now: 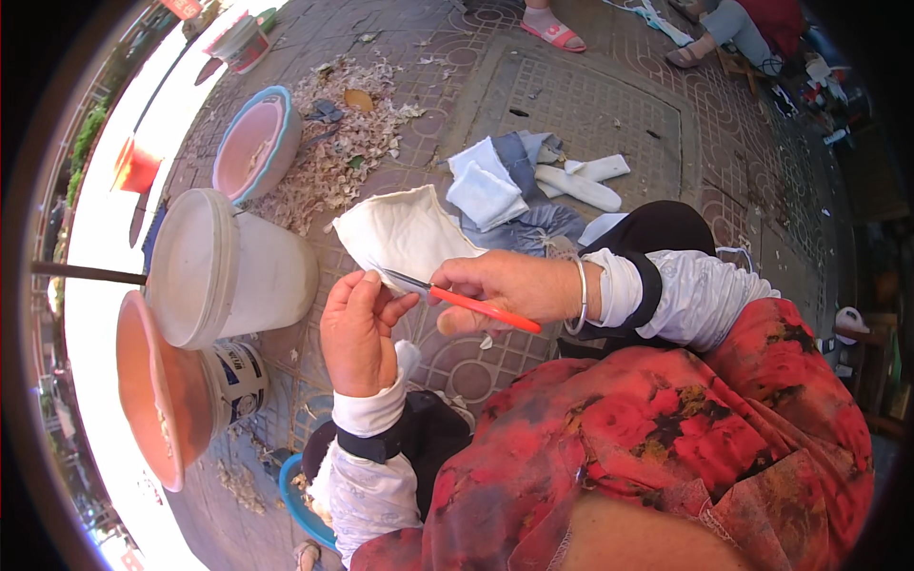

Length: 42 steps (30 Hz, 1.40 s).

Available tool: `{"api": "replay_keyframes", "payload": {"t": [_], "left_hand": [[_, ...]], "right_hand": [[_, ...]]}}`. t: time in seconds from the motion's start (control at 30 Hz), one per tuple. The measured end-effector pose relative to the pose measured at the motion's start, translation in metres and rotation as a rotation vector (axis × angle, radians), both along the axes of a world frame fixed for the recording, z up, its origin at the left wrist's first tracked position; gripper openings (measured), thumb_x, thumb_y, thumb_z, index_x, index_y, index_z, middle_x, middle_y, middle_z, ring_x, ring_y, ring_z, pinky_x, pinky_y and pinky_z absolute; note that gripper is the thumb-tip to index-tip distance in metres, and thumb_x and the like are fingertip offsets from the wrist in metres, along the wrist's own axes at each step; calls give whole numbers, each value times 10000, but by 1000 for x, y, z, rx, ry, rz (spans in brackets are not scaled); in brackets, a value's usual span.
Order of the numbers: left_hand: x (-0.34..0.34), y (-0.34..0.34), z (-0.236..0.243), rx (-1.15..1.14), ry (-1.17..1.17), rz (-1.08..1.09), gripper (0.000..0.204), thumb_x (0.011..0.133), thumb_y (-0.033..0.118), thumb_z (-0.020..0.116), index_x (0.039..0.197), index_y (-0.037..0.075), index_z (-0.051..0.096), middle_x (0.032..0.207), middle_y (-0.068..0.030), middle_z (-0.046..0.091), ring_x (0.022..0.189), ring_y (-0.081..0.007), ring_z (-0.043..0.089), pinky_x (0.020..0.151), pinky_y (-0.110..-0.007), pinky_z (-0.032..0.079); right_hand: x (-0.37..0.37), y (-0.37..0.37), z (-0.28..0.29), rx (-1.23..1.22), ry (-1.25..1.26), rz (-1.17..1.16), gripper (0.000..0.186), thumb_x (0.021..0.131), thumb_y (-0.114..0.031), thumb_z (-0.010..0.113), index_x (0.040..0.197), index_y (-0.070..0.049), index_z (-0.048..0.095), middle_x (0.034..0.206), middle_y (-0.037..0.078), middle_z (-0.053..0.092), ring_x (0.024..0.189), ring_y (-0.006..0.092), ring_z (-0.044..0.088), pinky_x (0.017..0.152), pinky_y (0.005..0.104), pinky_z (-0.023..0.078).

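Observation:
My right hand [514,285] is closed round the straight red handle of a small knife [495,312]. The knife's narrow dark blade points left, its tip close to the fingers of my left hand [357,333]. Thumb and fingertips of that left hand are pinched together; whatever sits between them is too small or hidden to name. Just beyond both hands a cream cloth [405,228] is spread out. Partly under my left forearm, a blue basin [303,509] holds pale bits.
A lidded white bucket [276,271] stands left, beside an orange basin [148,400] and a pink basin [227,167]. Papery peelings [352,133] litter the paving. Folded white cloths [486,186] and pale gloves [590,181] lie ahead. Other people's feet [552,30] show at the far edge.

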State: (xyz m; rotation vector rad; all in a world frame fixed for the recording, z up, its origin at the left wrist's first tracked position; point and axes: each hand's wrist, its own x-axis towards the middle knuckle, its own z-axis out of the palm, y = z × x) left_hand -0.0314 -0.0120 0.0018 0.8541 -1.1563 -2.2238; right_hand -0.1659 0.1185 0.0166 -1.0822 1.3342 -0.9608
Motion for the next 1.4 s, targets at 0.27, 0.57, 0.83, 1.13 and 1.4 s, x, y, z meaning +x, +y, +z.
{"api": "replay_keyframes", "payload": {"t": [0.27, 0.57, 0.83, 1.13, 1.4], "left_hand": [[-1, 4, 0, -11, -11, 8, 66, 810, 66, 491, 847, 12, 500, 655, -14, 492, 581, -96, 499, 627, -312, 516], [-2, 5, 0, -25, -12, 5, 55, 813, 63, 489, 838, 15, 499, 651, -9, 482, 579, -88, 489, 625, -309, 514], [0, 6, 1, 13, -14, 0, 54, 809, 59, 485, 835, 14, 499, 704, -29, 527, 628, -114, 529, 630, -314, 513], [3, 0, -2, 19, 12, 5, 66, 809, 67, 475, 849, 16, 486, 714, -45, 544, 644, -131, 549, 628, -299, 501], [0, 2, 1, 18, 13, 47, 55, 806, 70, 477, 840, 27, 484, 709, -35, 534, 622, -112, 525, 637, -295, 496]], "right_hand": [[2, -1, 1, -4, -20, -36, 479, 783, -432, 546, 985, -3, 479, 650, 38, 516, 562, 98, 501, 490, 235, 408], [2, -2, 1, 75, -26, -31, 385, 800, -314, 553, 1047, -35, 455, 718, 22, 526, 545, 76, 498, 505, 224, 442], [5, -1, -1, 21, -16, -83, 277, 833, -227, 506, 1017, -24, 468, 701, 14, 531, 531, 62, 493, 485, 212, 438], [10, 0, -10, -145, 72, 28, 406, 827, -355, 513, 1030, -12, 434, 737, 50, 516, 649, 110, 482, 570, 247, 411], [9, 0, -14, -197, 40, 6, 395, 828, -355, 512, 996, -4, 442, 720, 53, 499, 638, 112, 456, 571, 259, 405]]}}
